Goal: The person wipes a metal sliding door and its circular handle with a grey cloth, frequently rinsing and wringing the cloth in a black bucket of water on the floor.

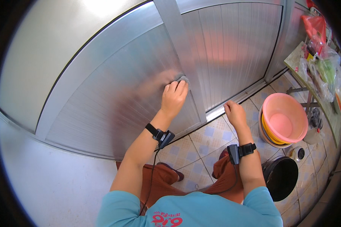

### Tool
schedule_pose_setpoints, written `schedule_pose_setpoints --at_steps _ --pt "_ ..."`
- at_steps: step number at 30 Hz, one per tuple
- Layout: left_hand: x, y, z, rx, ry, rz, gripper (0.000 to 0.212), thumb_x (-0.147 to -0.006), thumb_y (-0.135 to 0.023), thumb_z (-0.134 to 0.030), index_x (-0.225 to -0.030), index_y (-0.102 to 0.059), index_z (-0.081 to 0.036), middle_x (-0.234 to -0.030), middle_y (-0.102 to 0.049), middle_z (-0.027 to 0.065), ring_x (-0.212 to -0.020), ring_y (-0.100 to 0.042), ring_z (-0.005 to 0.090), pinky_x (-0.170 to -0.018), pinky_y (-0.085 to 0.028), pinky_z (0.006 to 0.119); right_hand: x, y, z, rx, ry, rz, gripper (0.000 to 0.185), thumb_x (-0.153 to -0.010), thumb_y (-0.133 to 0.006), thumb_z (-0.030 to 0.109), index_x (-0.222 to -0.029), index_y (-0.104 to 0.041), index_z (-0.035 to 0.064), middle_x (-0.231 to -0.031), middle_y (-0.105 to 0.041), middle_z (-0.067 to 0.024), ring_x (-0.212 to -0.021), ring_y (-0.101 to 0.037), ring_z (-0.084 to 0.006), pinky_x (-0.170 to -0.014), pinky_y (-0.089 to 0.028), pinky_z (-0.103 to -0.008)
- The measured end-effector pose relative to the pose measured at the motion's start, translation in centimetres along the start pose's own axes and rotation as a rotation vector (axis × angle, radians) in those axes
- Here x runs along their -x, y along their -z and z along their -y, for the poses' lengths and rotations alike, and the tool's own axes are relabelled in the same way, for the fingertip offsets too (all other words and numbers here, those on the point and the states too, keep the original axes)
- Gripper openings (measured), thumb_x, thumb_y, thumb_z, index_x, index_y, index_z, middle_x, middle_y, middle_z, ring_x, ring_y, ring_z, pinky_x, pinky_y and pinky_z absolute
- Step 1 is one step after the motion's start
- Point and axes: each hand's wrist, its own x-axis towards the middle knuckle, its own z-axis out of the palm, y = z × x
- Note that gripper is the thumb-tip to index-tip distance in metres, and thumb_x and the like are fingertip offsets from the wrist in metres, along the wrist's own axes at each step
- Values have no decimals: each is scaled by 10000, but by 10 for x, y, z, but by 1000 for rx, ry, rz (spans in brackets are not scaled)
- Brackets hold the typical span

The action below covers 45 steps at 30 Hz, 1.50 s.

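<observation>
My left hand [174, 98] presses a grey cloth [184, 79] against a ribbed metal door panel [125, 82], close to the upright aluminium frame bar [184, 51]. Most of the cloth is hidden beneath the fingers. To the right, my right hand [235, 113] hangs in front of the door's bottom track [236, 99] with its fingers curled in. Nothing shows in that hand, though its palm side is hidden. A second ribbed panel [230, 51] stands right of the upright bar.
Stacked basins, a pink one [284, 119] uppermost, sit on the tiled floor [207, 142] at right. Nearer me are a black bucket [282, 178] and a small jar [298, 153]. A low table [298, 56] carries plastic bags [324, 71]. White wall [59, 178] lies at left.
</observation>
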Motion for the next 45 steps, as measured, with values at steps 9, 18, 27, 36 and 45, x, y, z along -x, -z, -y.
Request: schedule_pose_setpoints --at_steps 9,18,27,36,45 --pt "-21 21 25 24 -112 139 130 -682 -576 -120 -795 -609 -63 -806 -520 25 -738 -482 199 -612 -379 311 2 -4 2 33 15 -9 173 -826 -561 223 -818 -620 60 -798 -640 -150 -750 -609 -343 -647 -475 -437" --pt "-103 57 56 -13 -119 -187 217 -696 -603 -85 -911 -613 -57 -922 -567 22 -818 -540 188 -661 -432 307 3 0 0 26 22 -36 162 -822 -574 216 -812 -624 62 -780 -640 -155 -747 -611 -348 -650 -480 -433" --pt "-23 -5 4 130 -178 170 88 -668 -562 -97 -744 -571 -55 -796 -510 49 -759 -501 195 -643 -429 309 2 -1 -1 42 -6 19 178 -829 -561 234 -820 -628 69 -789 -643 -159 -760 -614 -352 -657 -481 -443" --pt "-33 40 38 63 -106 -12 208 -675 -580 -91 -875 -601 -34 -865 -548 55 -791 -528 212 -661 -438 318 -3 -11 -7 61 25 -12 190 -828 -565 250 -826 -631 72 -780 -640 -158 -743 -617 -352 -652 -489 -443" --pt "-93 51 41 -116 -39 -149 286 -687 -588 -104 -964 -623 -37 -941 -566 38 -816 -530 201 -660 -444 305 1 -8 1 59 8 27 184 -830 -563 239 -832 -633 69 -792 -646 -158 -749 -616 -346 -649 -481 -443"
